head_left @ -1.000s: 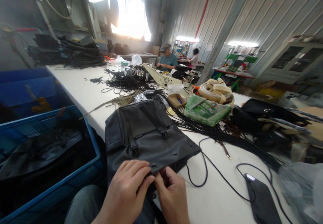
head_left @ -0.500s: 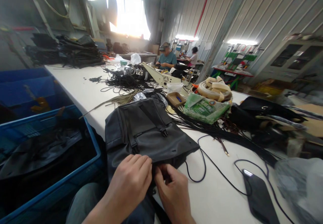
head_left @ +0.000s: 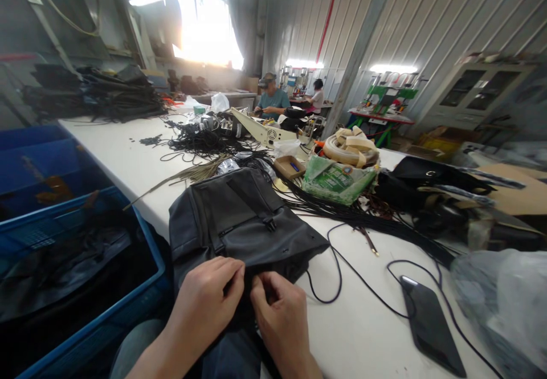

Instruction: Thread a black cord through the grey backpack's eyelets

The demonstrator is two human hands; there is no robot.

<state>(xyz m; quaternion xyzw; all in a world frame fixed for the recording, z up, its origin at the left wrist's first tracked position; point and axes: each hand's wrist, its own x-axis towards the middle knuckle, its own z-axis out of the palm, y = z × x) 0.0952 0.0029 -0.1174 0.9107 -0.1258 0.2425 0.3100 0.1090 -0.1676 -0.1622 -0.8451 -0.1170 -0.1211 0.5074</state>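
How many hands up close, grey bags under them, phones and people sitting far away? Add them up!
2 hands: left hand, right hand
1 grey bag
1 phone
2 people far away: person in teal, person in a pale top
Total: 6

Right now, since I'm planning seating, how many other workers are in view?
2. One person in a teal shirt sits at the far end of the table; a second person sits just to the right, farther back. More may be out of sight.
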